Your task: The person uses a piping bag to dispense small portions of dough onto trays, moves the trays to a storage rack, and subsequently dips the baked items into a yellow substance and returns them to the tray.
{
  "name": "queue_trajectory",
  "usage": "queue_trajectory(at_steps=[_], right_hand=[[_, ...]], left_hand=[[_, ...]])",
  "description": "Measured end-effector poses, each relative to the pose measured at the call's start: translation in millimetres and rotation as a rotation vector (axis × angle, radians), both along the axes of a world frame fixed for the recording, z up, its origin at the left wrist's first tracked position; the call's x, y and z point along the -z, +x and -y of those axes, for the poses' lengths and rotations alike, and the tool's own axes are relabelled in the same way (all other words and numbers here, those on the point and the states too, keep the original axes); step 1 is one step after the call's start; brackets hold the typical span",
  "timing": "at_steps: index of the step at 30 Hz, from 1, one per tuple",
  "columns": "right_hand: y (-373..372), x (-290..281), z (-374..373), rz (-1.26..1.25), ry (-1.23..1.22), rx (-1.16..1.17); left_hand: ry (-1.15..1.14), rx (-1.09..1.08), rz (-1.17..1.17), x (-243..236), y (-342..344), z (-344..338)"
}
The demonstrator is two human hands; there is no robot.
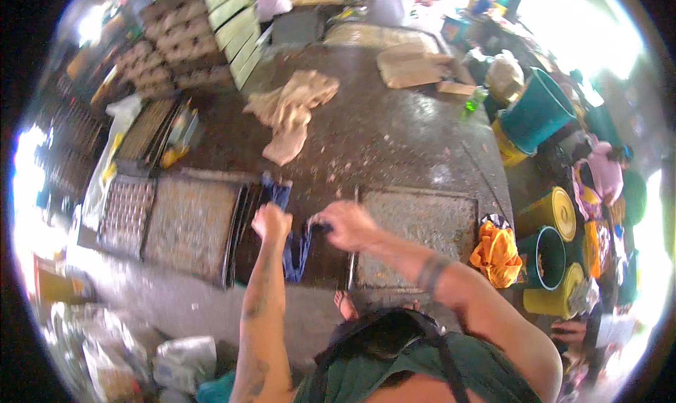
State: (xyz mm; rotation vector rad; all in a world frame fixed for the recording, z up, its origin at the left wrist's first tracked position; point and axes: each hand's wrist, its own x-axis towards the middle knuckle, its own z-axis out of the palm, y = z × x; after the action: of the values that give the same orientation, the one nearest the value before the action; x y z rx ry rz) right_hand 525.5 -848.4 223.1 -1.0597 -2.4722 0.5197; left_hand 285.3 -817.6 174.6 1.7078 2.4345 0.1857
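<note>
My left hand (271,223) is closed in a fist round a strip of blue cloth (298,256). Part of the cloth sticks out above the fist, and the rest sags in a loop toward the table's front edge. The fingers of my right hand (346,225) are closed on the cloth's other, darker end. Both hands are above the dark table (338,167), in the gap between a stack of worn flat metal trays (189,220) on the left and a single worn tray (417,230) on the right.
A beige cloth (292,111) lies crumpled mid-table, with cardboard (405,65) farther back. An orange cloth (497,254) sits beside the right tray. Teal (536,111) and yellow (553,213) buckets line the right side, near another person (604,171). Plastic bags (109,350) fill the lower left.
</note>
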Motion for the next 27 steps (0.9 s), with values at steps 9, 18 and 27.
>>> queue_trajectory(at_steps=[9,18,27], right_hand=[[-42.1,49.5,-4.6,0.233,-0.056,0.04],[81.9,-61.2,3.6,-0.359,0.058,0.04],[299.2,-87.1,28.8,-0.123,-0.073,0.21]], left_hand=[[0.551,-0.263,1.801,-86.9,-64.7,85.5],[1.087,0.129,1.764,-332.2,-53.5,178.2],[0.592,0.606,2.012,-422.6,207.4,80.4]])
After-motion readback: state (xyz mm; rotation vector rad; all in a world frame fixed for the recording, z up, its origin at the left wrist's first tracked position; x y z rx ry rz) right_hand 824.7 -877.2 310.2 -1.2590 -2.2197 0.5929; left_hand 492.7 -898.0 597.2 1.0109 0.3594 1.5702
